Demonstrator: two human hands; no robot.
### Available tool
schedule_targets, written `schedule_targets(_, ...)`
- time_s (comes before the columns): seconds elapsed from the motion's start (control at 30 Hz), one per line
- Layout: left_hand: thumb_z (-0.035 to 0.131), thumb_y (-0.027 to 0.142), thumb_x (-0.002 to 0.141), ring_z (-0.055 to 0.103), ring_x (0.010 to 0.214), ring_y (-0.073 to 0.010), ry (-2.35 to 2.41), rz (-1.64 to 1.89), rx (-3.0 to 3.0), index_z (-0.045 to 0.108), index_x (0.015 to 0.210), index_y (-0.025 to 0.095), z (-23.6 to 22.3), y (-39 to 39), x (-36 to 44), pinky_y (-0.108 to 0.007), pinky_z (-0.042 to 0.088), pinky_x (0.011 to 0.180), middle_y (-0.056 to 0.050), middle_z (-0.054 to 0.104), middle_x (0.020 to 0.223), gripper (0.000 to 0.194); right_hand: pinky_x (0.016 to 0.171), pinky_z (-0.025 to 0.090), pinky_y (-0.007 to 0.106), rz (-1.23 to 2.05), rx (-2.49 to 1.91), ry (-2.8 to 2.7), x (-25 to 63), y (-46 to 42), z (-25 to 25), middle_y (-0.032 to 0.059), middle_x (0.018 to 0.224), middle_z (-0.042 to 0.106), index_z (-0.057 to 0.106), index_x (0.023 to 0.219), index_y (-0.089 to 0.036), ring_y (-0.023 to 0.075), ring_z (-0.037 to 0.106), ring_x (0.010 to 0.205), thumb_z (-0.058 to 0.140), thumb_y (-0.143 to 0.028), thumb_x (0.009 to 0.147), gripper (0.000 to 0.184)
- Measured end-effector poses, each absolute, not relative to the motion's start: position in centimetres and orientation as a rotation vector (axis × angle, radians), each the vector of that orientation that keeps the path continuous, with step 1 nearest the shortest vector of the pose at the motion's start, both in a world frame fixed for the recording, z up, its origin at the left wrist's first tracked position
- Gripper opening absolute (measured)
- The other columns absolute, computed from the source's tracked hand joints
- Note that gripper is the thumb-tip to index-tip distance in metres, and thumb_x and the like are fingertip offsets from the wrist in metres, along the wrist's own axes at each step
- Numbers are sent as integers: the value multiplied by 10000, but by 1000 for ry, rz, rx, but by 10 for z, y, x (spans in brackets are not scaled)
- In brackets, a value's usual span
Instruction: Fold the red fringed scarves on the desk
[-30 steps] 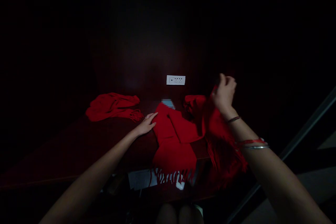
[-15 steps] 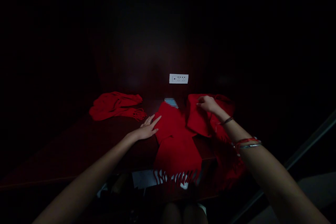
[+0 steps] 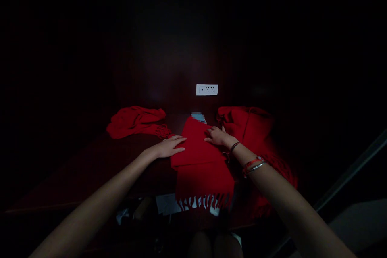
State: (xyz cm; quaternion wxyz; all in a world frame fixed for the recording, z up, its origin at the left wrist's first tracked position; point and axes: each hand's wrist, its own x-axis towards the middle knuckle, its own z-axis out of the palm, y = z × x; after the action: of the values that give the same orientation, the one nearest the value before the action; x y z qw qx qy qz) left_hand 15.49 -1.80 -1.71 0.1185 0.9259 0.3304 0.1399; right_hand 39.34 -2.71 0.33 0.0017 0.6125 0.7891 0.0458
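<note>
Dark surface (image 3: 90,171), front edge across the foreground. Right: heaped red scarf (image 3: 250,125). Centre: folded red scarf (image 3: 198,177), fringe overhanging the edge. Left: crumpled red scarf (image 3: 131,123). Left hand (image 3: 168,147) and right hand (image 3: 217,135) on opposite sides of the folded red scarf, fingers extended, ungripping. Below: pale sheet (image 3: 165,204), any print too dim to read. Behind: white socket plate (image 3: 207,89).

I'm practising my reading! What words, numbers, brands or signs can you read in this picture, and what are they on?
There are none I can read.
White wall socket: its holes show, but I can make out no lettering.
Pale blue item behind the middle red scarf: blurred into squares, so unreadable.
Pale sheet lower down: too dim to read.
</note>
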Motion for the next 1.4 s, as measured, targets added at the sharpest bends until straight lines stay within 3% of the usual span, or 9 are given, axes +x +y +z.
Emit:
schedule_targets(0.27, 258, 474, 796, 135, 1216, -215, 1298, 362, 2531, 234, 1271, 147, -37, -17, 128, -352, 152, 974, -104, 151, 1345, 578, 809, 333, 361, 163, 1873, 2519, 418, -15, -4, 143, 1102, 457, 474, 1066, -148, 221, 426, 1006, 369, -406, 785, 396)
schedule_targets(0.37, 209, 442, 810, 173, 1207, -195, 1339, 515, 2520, 240, 1266, 100, -30, -8, 136, -333, 147, 979, -111, 229, 1319, 571, 796, 339, 368, 199, 1888, 2490, 417, -13, -7, 135, 1128, 447, 439, 1109, -165, 228, 414, 1022, 389, -388, 777, 403)
schedule_targets(0.47, 175, 422, 817, 240, 1184, -163, 1243, 644, 2525, 308, 1233, 87, -21, 7, 144, -284, 153, 982, -86, 322, 1280, 550, 774, 352, 323, 190, 1863, 2473, 414, -14, -2, 122, 1018, 532, 517, 1004, -145, 210, 469, 958, 402, -279, 775, 289)
schedule_targets(0.67, 233, 489, 797, 374, 1110, -151, 993, 520, 2444, 397, 1183, 227, -23, 36, 156, -254, 244, 940, 6, 413, 1225, 495, 695, 364, 222, 320, 1859, 2554, 444, -37, 52, 88, 879, 595, 572, 896, -139, 163, 537, 803, 400, -234, 763, 237)
schedule_targets(0.8, 291, 508, 771, 403, 1086, -162, 1015, 620, 2399, 409, 1174, 216, -36, 42, 158, -254, 271, 919, -12, 449, 1195, 512, 662, 374, 256, 468, 1968, 2410, 476, -54, 77, 104, 878, 593, 575, 912, -137, 188, 546, 781, 415, -243, 756, 247)
schedule_targets(0.97, 329, 470, 763, 475, 1000, -161, 1008, 721, 2435, 411, 1165, 125, -43, 41, 165, -245, 327, 868, -67, 519, 1109, 536, 629, 389, 325, 422, 2102, 2122, 472, -57, 63, 189, 892, 572, 601, 865, -84, 263, 547, 791, 459, -146, 712, 218)
schedule_targets(1.1, 382, 452, 744, 476, 985, -181, 1092, 730, 2491, 441, 1136, 141, -44, 42, 171, -269, 337, 853, -77, 519, 1093, 503, 710, 385, 323, 449, 2011, 2336, 428, -41, 40, 148, 1063, 492, 542, 997, -154, 246, 489, 923, 401, -273, 775, 289)
schedule_targets(1.2, 476, 380, 702, 468, 971, -183, 1049, 659, 2558, 404, 1165, 157, -44, 42, 169, -279, 340, 847, -78, 507, 1080, 519, 759, 370, 283, 201, 1862, 2506, 394, -27, 18, 114, 1064, 490, 502, 1051, -179, 203, 469, 953, 402, -402, 772, 371)
schedule_targets(1.4, 408, 234, 751, 420, 998, -170, 1055, 508, 2627, 355, 1206, 151, -39, 33, 159, -268, 302, 881, -84, 463, 1081, 465, 741, 379, 331, 92, 1847, 2607, 364, -16, -17, 139, 1103, 429, 414, 1138, -179, 231, 425, 995, 331, -454, 790, 451)
